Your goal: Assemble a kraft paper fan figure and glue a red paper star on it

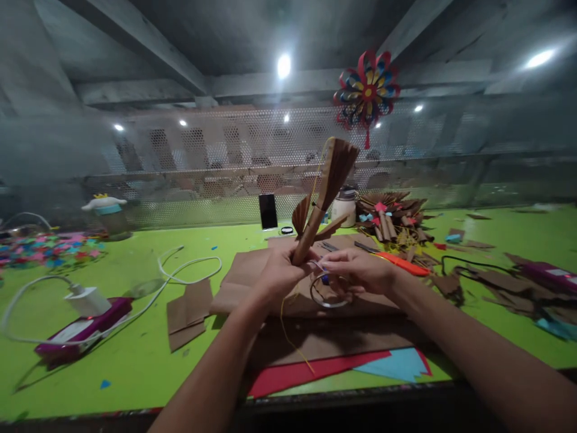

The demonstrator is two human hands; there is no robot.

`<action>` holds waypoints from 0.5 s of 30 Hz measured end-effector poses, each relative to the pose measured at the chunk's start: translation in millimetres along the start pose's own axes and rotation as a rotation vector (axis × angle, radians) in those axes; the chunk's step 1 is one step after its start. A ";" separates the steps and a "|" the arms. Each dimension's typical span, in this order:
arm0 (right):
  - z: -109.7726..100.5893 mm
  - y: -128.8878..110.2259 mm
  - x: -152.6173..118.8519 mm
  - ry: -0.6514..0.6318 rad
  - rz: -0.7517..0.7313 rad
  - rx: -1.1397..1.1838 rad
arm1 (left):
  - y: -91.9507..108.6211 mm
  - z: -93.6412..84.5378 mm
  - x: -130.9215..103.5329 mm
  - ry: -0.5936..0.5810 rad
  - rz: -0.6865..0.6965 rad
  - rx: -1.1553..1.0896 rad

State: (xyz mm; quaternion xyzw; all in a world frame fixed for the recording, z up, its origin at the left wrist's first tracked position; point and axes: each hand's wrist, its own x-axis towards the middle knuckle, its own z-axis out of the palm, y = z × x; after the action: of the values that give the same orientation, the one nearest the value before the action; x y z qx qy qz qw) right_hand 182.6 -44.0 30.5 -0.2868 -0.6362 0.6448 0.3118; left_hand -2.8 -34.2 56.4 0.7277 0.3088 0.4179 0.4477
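Note:
My left hand (283, 264) is closed around the rolled stem of a brown paper craft (311, 231), held upright and tilted right. Pleated paper fans out at its top and sides, and a yellow string (288, 331) hangs from it below my hand. Close beside the stem's lower end, my right hand (360, 270) has its fingers bent around a thin ring that looks like a roll of tape (328, 300). A small blue spot shows by the ring; its kind is unclear. Beneath both hands lie stacked brown paper sheets (247, 270).
Finished paper crafts (390, 219) are heaped at back right, near a jar (345, 207) and an orange-handled tool (403, 263). A phone (268, 211) stands behind. Purple power strips (85, 328) and white cable lie left. Red paper (311, 370) sticks out in front.

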 end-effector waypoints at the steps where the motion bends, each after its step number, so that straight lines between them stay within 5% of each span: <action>1: 0.2 0.9 0.3 0.020 -0.009 -0.015 | 3.6 -2.6 -1.4 -0.020 -0.034 0.026; 9: 7.4 -5.9 -3.3 0.171 0.036 -0.230 | 10.1 -5.8 -4.4 -0.032 -0.210 0.130; 15: 7.8 -13.1 -9.7 0.024 0.016 -0.191 | 11.9 -7.3 -6.0 -0.011 -0.168 0.125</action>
State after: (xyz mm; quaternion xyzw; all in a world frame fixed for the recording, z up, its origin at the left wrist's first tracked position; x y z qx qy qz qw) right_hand 183.4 -56.6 43.5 -0.3280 -0.6889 0.5800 0.2854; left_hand -11.1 -41.1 67.0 0.7281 0.3916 0.3547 0.4366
